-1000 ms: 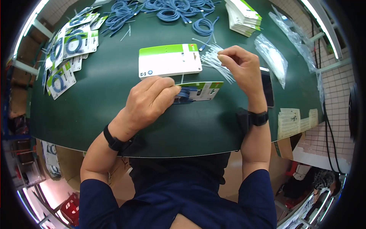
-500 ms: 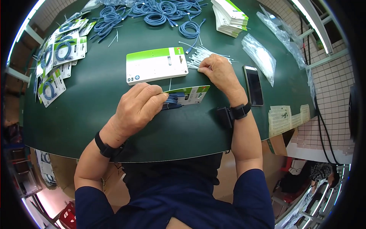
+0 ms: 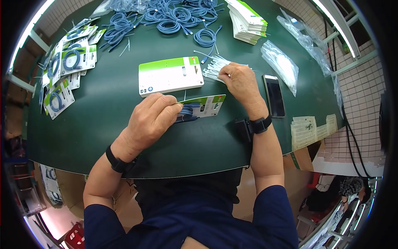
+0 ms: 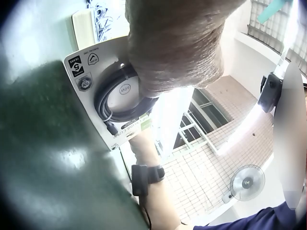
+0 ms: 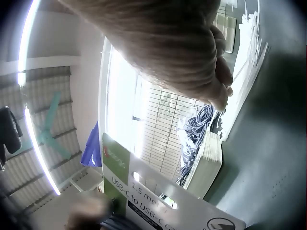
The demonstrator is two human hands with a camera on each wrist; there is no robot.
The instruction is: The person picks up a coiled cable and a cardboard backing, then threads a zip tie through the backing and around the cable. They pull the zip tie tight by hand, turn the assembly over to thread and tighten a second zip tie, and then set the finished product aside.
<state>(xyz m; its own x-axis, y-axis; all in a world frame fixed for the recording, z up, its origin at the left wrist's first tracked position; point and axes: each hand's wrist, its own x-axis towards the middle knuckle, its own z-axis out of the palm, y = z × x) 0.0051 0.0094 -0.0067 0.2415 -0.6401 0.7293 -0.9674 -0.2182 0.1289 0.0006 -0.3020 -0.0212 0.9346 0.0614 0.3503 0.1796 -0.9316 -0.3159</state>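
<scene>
The left hand point(image 3: 152, 120) grips a green and white card point(image 3: 212, 105) with a coiled blue cable point(image 3: 187, 111) on it, tilted above the table. In the left wrist view the card point(image 4: 86, 98) shows its white face and the dark coil point(image 4: 106, 96). A thin white tie sticks up from the card's upper edge. The right hand point(image 3: 243, 84) has thumb and fingertips together at the near side of the white cable ties point(image 3: 214, 66); whether a tie is between them cannot be told. In the right wrist view its fingertips are beside the ties point(image 5: 244, 72).
A stack of flat cards point(image 3: 171, 79) lies behind the held card. Finished-looking carded cables point(image 3: 72, 60) pile at the left, loose blue cables point(image 3: 172, 18) at the back. Another card stack point(image 3: 248, 25), a plastic bag point(image 3: 282, 66) and a phone point(image 3: 274, 95) are at the right.
The right hand has come down and left from its raised position to the white ties. The left hand still holds the card with the cable. The head view has shifted a little.
</scene>
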